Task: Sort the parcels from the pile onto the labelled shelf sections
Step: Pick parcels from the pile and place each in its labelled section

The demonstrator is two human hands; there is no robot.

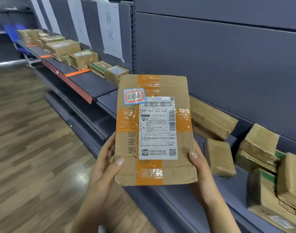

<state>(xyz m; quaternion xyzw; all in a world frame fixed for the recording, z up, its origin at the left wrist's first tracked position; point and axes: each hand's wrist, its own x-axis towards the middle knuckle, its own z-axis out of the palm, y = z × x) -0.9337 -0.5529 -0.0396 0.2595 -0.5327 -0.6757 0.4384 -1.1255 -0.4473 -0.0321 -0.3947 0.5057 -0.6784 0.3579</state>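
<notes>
I hold a flat brown cardboard parcel (154,169) upright in front of me, crossed with orange tape. Its white shipping label faces me, with a red and blue sticker at the upper left of it. My left hand (104,163) grips the parcel's lower left edge, thumb on the front face. My right hand (200,167) grips the lower right edge, thumb on the front as well. A pile of brown parcels (260,158) lies on the grey shelf (194,204) to the right. Further left the shelf (91,81) is split into sections by orange tape strips (77,72).
Several sorted boxes (65,47) sit in the far sections. White paper labels (112,31) hang on the back panel above them. A lower shelf level (86,121) juts out below. Wooden floor (34,140) spreads to the left. Something blue (12,33) stands at the far end.
</notes>
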